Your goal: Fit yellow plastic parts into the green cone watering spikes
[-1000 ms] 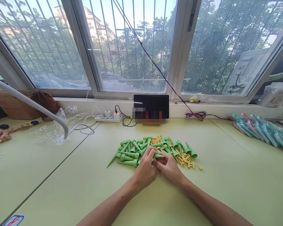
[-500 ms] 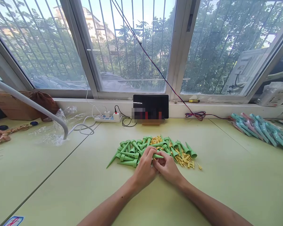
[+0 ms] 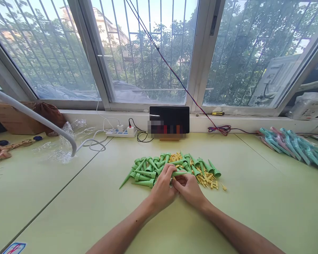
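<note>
My left hand [image 3: 163,187] is closed around a green plastic spike [image 3: 179,173], whose tapered end points right above my right hand. Bent and pressed close to the left fingertips, the fingers of my right hand [image 3: 189,187] hide whatever is between them. A hint of yellow shows where the hands meet, too small to name. Behind and left of the hands lies a pile of green spikes [image 3: 144,178] with wide ribbed caps. Small yellow plastic pieces [image 3: 207,179] are heaped among the spikes and to the right.
A tablet [image 3: 169,120] leans on a wooden stand beyond the pile. A power strip [image 3: 122,133] with plugged-in cables sits left of it. Blue and pink wrapped items [image 3: 294,143] lie at the right. A grey curved tube [image 3: 42,120] and clear plastic wrap [image 3: 66,132] are at the left.
The green spike in my left hand now shows more of its length, its tip reaching farther right and slightly higher. My right fingers have shifted a little below it. The pile looks the same.
</note>
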Available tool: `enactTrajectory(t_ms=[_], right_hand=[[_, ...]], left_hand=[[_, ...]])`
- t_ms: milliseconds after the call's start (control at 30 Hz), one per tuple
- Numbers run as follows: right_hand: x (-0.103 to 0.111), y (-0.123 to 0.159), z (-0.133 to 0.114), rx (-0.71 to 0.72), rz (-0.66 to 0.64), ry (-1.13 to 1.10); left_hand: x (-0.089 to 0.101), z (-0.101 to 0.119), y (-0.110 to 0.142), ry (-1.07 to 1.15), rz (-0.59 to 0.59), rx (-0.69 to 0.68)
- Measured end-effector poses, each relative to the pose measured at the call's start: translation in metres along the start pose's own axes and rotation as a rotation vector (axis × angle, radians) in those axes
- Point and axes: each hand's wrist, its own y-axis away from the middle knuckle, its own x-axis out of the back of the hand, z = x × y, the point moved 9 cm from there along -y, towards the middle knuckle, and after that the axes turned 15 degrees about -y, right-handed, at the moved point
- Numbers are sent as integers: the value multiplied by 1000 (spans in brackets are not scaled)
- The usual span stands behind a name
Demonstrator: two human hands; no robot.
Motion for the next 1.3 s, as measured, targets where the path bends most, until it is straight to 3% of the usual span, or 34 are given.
enactTrajectory(t_ms=[200, 833, 1100, 1300], right_hand=[[4, 0, 5, -31, 30, 6], [-7, 0, 0, -32, -95, -33], [-8, -2, 24, -168, -111, -255], [-13, -3, 29, -238, -150, -393]], left_hand=[[0, 2, -1, -1, -20, -28], [-5, -1, 1, 15, -8, -34], [-6, -4, 3, 12, -10, 2], [-5, -3, 2, 15, -20, -7]])
